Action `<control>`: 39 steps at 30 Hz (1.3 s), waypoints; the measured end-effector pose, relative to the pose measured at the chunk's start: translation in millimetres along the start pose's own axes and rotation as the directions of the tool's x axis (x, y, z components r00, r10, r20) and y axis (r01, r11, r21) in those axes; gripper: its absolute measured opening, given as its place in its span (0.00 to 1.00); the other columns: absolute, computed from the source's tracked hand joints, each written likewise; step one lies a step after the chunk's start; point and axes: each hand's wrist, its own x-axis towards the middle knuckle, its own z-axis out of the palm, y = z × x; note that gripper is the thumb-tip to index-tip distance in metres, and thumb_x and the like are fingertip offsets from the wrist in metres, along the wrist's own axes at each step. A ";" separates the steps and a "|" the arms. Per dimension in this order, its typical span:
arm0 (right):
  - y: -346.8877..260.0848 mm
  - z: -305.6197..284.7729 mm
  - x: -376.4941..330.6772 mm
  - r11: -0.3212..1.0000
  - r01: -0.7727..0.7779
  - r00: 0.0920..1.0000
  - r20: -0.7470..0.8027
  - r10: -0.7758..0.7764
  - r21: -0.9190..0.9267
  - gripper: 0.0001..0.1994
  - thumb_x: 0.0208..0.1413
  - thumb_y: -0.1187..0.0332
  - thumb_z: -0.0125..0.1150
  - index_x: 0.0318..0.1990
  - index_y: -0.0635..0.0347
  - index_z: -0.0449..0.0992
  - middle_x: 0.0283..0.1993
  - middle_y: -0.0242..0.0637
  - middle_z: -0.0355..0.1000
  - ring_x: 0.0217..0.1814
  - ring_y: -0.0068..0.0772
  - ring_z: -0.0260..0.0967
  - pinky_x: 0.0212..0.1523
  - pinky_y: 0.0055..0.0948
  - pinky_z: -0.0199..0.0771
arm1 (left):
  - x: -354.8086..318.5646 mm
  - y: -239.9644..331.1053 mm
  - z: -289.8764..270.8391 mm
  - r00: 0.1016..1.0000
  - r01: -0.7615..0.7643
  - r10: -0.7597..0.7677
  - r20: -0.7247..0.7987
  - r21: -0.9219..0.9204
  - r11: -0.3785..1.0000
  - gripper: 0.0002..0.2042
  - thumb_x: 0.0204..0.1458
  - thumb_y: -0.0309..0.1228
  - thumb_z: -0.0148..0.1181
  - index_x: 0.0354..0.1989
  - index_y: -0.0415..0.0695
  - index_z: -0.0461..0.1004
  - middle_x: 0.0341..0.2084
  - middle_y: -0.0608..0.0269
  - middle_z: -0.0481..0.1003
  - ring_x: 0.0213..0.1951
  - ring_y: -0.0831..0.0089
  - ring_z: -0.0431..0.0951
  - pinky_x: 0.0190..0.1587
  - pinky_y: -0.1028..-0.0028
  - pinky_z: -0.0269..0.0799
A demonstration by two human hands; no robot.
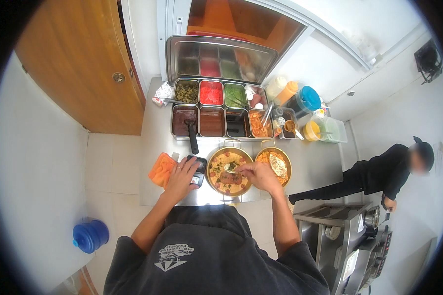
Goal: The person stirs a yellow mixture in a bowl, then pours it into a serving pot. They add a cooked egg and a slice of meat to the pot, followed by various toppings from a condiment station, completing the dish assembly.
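My left hand (181, 175) lies with fingers stretched out on a small black device with a display (196, 178). Over a round golden pan (210, 186), my right hand (260, 176) has its fingertips pinched together; what they hold cannot be made out. Beneath them is a whitish rounded shape (230, 167) sprinkled with dark green bits, perhaps an egg or a spoon's bowl. The pan holds creamy orange food with round red slices and a brown block of meat (230, 178). A second golden pan (289, 178) beside it contains orange food under a pale, browned topping (279, 165).
An orange cloth (161, 169) lies left of the device. Behind the pans stands a metal condiment box (225, 138) with several filled compartments, a black-handled ladle (192, 135) and a raised lid (221, 44). Tubs and bottles crowd the right. A co-worker (379, 169) stands by the stove (374, 253).
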 end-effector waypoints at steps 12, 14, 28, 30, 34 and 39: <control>11.1 34.9 17.7 0.980 -0.184 0.973 -0.158 0.170 -0.078 0.10 0.61 0.75 0.62 0.49 0.61 0.82 0.40 0.39 0.82 0.40 0.27 0.80 0.42 0.28 0.81 | 4.5 -38.9 -22.0 0.948 -0.058 -0.002 -0.320 -0.179 0.982 0.24 0.52 0.37 0.68 0.56 0.42 0.73 0.59 0.52 0.69 0.58 0.49 0.69 0.59 0.55 0.66; 7.9 28.5 39.9 0.984 -0.176 0.965 -0.193 0.176 0.019 0.12 0.60 0.74 0.62 0.50 0.58 0.83 0.44 0.44 0.82 0.43 0.34 0.80 0.44 0.32 0.81 | 1.3 -55.8 -24.1 0.919 0.028 -0.120 -0.375 -0.242 0.970 0.17 0.54 0.34 0.66 0.50 0.42 0.76 0.54 0.55 0.72 0.54 0.50 0.72 0.55 0.55 0.69; -25.7 85.7 391.4 0.728 0.350 0.936 0.200 -0.288 -0.589 0.16 0.53 0.76 0.57 0.49 0.54 0.81 0.51 0.47 0.77 0.55 0.48 0.76 0.53 0.42 0.79 | -7.5 -88.8 21.3 0.744 0.173 -0.332 -0.580 -0.312 0.934 0.04 0.52 0.27 0.63 0.34 0.43 0.76 0.34 0.50 0.79 0.35 0.52 0.81 0.39 0.60 0.78; -19.8 95.5 407.3 0.626 0.332 0.941 0.298 -0.163 -0.706 0.14 0.54 0.75 0.58 0.47 0.55 0.81 0.52 0.47 0.77 0.55 0.46 0.76 0.52 0.41 0.80 | -9.0 -88.5 21.7 0.765 0.304 -0.442 -0.468 -0.342 0.889 0.03 0.51 0.26 0.63 0.33 0.43 0.76 0.32 0.51 0.79 0.34 0.52 0.80 0.38 0.60 0.78; -6.0 112.8 411.1 0.549 0.372 0.926 0.340 -0.164 -0.748 0.10 0.56 0.71 0.58 0.43 0.54 0.83 0.47 0.44 0.80 0.52 0.43 0.79 0.48 0.40 0.82 | -3.5 -85.7 19.8 0.717 0.169 -0.278 -0.639 -0.228 0.959 0.04 0.53 0.27 0.62 0.36 0.44 0.76 0.32 0.52 0.78 0.33 0.52 0.80 0.37 0.60 0.77; 6.2 125.4 413.9 0.548 0.397 0.917 0.302 -0.259 -0.736 0.08 0.57 0.69 0.57 0.38 0.56 0.83 0.42 0.42 0.80 0.47 0.44 0.80 0.44 0.39 0.82 | -1.4 -82.8 18.5 0.729 0.180 -0.265 -0.631 -0.196 0.964 0.05 0.58 0.31 0.60 0.38 0.45 0.77 0.37 0.52 0.79 0.38 0.51 0.80 0.40 0.59 0.77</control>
